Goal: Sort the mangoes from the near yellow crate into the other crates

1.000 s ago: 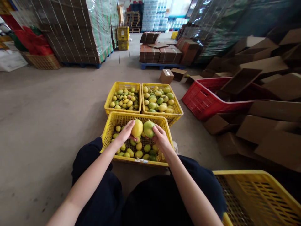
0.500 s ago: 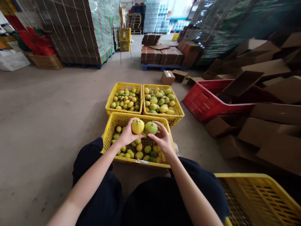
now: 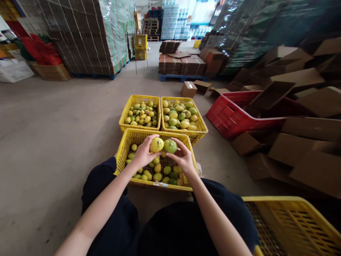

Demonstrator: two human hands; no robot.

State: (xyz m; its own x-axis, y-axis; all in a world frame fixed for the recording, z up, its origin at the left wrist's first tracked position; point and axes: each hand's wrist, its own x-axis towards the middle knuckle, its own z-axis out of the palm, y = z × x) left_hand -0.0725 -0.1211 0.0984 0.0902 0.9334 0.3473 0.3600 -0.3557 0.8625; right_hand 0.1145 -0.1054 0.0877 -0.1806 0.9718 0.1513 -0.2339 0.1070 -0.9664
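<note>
My left hand [image 3: 145,152] is closed round a yellow lemon-like fruit [image 3: 156,144], thumb below and fingers above. A greener fruit [image 3: 170,146] of the same sort is gripped in my right hand [image 3: 183,156]. Both fruits are held side by side with their knobbed ends towards me, close together or touching. They are above the near yellow crate [image 3: 123,147], where several green and yellow fruits [image 3: 157,176] lie loosely on the slotted bottom. My hands hide part of that crate's inside.
Two fuller yellow crates of fruit, left [image 3: 121,119] and right [image 3: 204,129], stand behind the near crate. A red crate [image 3: 223,115] and a heap of cardboard boxes [image 3: 306,153] are to the right. Another yellow crate [image 3: 277,199] sits by my right leg. Flattened cartons [image 3: 181,65] lie on a pallet ahead.
Both fruits are turned slightly in my fingers, their knobbed ends now facing me more. My hands stay in nearly the same place, and the view has shifted a little.
</note>
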